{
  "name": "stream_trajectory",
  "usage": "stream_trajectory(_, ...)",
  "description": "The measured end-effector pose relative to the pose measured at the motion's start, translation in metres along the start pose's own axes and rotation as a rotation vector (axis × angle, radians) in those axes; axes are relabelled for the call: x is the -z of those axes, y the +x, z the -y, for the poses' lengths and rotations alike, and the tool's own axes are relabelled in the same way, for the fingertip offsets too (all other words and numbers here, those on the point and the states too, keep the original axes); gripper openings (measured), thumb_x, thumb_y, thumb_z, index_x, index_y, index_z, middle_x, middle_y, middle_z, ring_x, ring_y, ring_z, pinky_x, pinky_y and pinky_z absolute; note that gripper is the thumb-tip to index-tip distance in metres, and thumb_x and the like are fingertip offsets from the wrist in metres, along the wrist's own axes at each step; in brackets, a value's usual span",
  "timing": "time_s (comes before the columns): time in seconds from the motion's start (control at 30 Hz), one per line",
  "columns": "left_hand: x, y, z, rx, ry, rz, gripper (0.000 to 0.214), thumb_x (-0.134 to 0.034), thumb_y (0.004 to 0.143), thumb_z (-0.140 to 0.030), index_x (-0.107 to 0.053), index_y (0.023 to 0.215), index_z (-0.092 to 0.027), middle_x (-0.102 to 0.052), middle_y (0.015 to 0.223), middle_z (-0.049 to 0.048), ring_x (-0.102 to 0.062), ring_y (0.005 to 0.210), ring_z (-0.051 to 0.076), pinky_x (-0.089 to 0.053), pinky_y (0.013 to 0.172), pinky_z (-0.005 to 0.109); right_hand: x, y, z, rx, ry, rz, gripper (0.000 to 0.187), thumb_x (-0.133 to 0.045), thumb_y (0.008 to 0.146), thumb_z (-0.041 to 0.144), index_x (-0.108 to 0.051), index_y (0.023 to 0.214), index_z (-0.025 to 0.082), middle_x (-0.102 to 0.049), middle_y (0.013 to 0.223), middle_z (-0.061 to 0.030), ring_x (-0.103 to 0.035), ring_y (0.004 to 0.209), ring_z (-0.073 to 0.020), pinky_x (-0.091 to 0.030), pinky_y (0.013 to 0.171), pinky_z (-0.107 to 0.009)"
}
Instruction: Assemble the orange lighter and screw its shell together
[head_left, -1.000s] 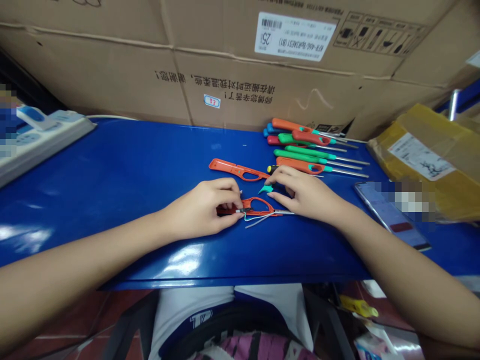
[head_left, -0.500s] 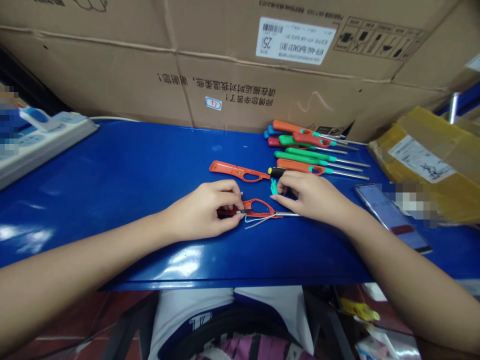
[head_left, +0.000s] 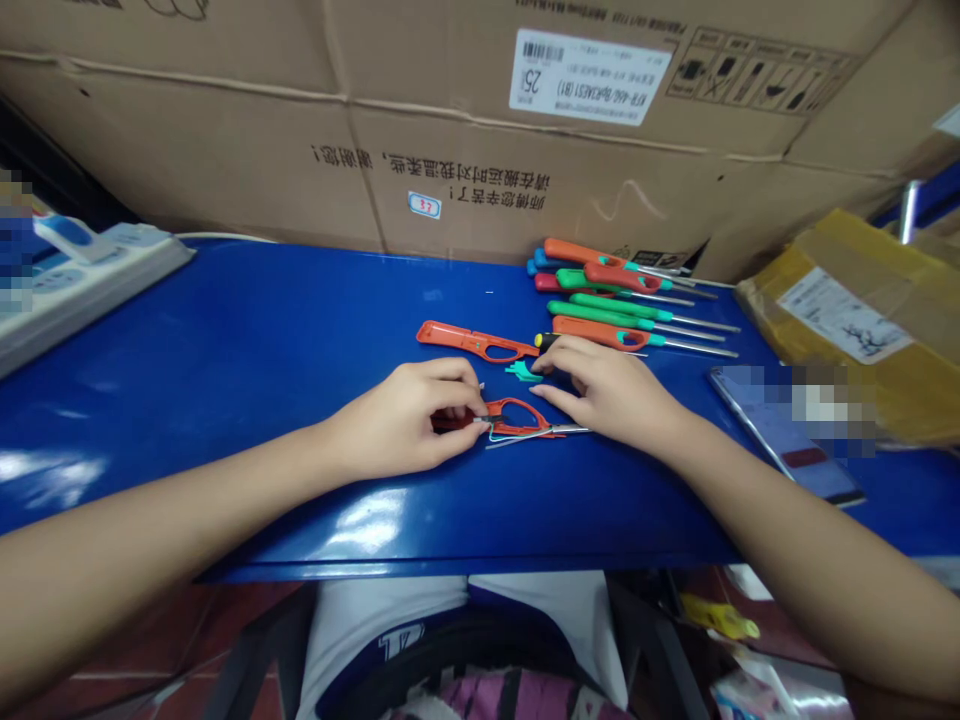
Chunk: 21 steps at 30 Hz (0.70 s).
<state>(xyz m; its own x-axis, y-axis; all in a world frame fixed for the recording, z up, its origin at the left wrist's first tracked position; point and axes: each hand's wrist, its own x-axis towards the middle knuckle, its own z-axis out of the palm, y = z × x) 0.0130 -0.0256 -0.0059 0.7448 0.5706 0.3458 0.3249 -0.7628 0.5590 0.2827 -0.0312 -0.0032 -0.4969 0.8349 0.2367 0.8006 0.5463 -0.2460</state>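
One opened orange half-shell [head_left: 517, 404], centre of frame, white wires [head_left: 517, 438] along near edge; left hand [head_left: 409, 415] pinches small dark part [head_left: 491, 420] there. Right hand [head_left: 611, 390], thumb and forefinger parted, beside green piece [head_left: 524, 371]; contact unclear. Apparent step: handling inner parts at casing. Next move seems to call for sure pinch on green piece, left hand steady. Taped package [head_left: 832, 255], right of frame, and cardboard box [head_left: 225, 140], top: contents hidden.
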Motion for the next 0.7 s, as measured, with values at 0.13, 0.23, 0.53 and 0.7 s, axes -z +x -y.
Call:
stream_trajectory(0.13, 0.000, 0.000, 0.000, -0.008, 0.003, -0.019, 0.010, -0.067, 0.092, -0.017, -0.076, 0.093, -0.014, -0.066, 0.092, 0.0036, -0.064, 0.076, 0.009, -0.052, 0.070, 0.019, -0.001, 0.002, 0.001, 0.046, 0.095, -0.022, 0.008, -0.059, 0.095, 0.018, -0.066, 0.091, 0.019, -0.067, 0.096, -0.0045, -0.062, 0.081, -0.0160, -0.044, 0.068, -0.027)
stream_trajectory(0.23, -0.001, 0.000, 0.001, -0.001, 0.011, -0.036, 0.009, -0.068, 0.091, -0.017, -0.076, 0.092, -0.013, -0.066, 0.091, 0.0032, -0.063, 0.072, 0.008, -0.051, 0.067, 0.018, 0.008, 0.000, 0.001, 0.106, 0.227, 0.001, 0.006, -0.063, 0.094, 0.020, -0.065, 0.089, 0.018, -0.065, 0.087, -0.0022, -0.055, 0.068, -0.0123, -0.042, 0.063, -0.025)
stream_trajectory(0.53, -0.001, 0.001, 0.001, -0.004, 0.006, -0.069, 0.008, -0.069, 0.090, -0.016, -0.077, 0.091, -0.013, -0.066, 0.088, 0.0028, -0.061, 0.071, 0.007, -0.050, 0.066, 0.018, 0.018, -0.008, 0.001, 0.293, 0.292, 0.200, 0.008, -0.060, 0.097, 0.023, -0.062, 0.090, 0.019, -0.065, 0.090, -0.0015, -0.057, 0.077, -0.0126, -0.041, 0.069, -0.025)
stream_trajectory(0.7, -0.001, 0.000, 0.001, -0.005, -0.001, -0.060, 0.008, -0.069, 0.090, -0.016, -0.076, 0.090, -0.013, -0.067, 0.089, 0.0033, -0.062, 0.072, 0.008, -0.051, 0.067, 0.019, 0.017, -0.008, 0.002, 0.298, 0.255, 0.182, 0.008, -0.059, 0.096, 0.022, -0.061, 0.090, 0.019, -0.063, 0.089, -0.0017, -0.055, 0.075, -0.0125, -0.040, 0.067, -0.025)
